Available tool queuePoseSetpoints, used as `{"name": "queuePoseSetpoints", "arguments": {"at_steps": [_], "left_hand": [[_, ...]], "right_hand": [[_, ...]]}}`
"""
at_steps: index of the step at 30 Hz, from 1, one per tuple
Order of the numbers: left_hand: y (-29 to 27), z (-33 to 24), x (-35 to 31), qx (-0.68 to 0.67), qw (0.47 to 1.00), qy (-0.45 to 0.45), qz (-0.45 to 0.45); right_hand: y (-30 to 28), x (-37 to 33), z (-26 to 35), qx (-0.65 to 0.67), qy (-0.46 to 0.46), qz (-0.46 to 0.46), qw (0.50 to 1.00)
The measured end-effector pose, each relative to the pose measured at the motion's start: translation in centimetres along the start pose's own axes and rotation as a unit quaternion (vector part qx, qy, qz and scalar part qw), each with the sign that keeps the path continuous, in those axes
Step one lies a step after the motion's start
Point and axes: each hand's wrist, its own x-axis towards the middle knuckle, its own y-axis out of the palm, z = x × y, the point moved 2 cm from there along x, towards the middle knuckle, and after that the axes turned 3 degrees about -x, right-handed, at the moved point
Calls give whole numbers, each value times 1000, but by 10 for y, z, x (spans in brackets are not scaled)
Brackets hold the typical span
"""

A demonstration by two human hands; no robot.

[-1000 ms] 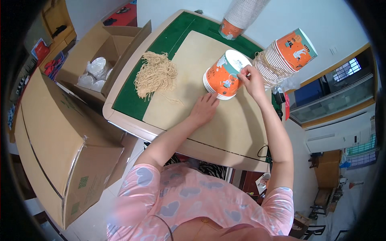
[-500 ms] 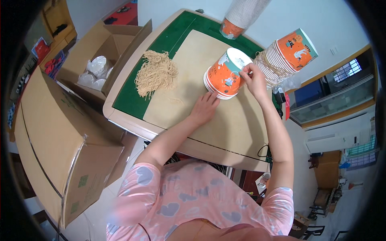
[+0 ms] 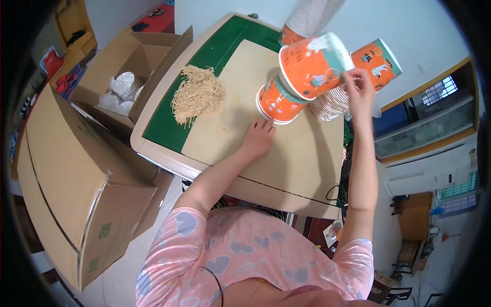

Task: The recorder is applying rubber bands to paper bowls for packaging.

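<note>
My right hand [image 3: 361, 91] pinches the edge of an orange paper bucket [image 3: 312, 65] with a green band and holds it tilted in the air. Below it a short stack of matching paper buckets [image 3: 280, 101] stands on the beige board [image 3: 245, 77], its white rims at the bottom. The raised bucket covers the stack's top. My left hand [image 3: 259, 137] rests on the board, fingers stretched out, fingertips at the stack's lower rim. Left of the stack lies a heap of tan strings [image 3: 199, 96], with a few loose strands beside it.
Behind the raised bucket, a tilted stack of orange buckets [image 3: 378, 64] and a tall bucket stack [image 3: 312, 18] stand at the table's far side. An opened carton [image 3: 166, 66] with plastic-wrapped white items [image 3: 124, 87] is left of the table. A larger carton [image 3: 66, 169] stands nearer.
My right hand has pulled one bucket off the short stack, up and to the right. My left hand has stayed by the lower rim, shifting slightly.
</note>
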Motion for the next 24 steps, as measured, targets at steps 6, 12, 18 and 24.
{"name": "queuePoseSetpoints", "arguments": {"at_steps": [6, 12, 18, 24], "left_hand": [[-18, 2, -15, -164, 979, -90, -77], [-117, -26, -40, -682, 697, -220, -21], [-95, -30, -51, -691, 664, -285, 3], [-83, 26, -62, -206, 955, -182, -108]], "right_hand": [[-51, -78, 16, 376, 201, 0, 904], [30, -248, -43, 399, 527, -39, 749], [66, -287, -62, 112, 352, 43, 928], [50, -290, -55, 229, 351, -41, 907]]}}
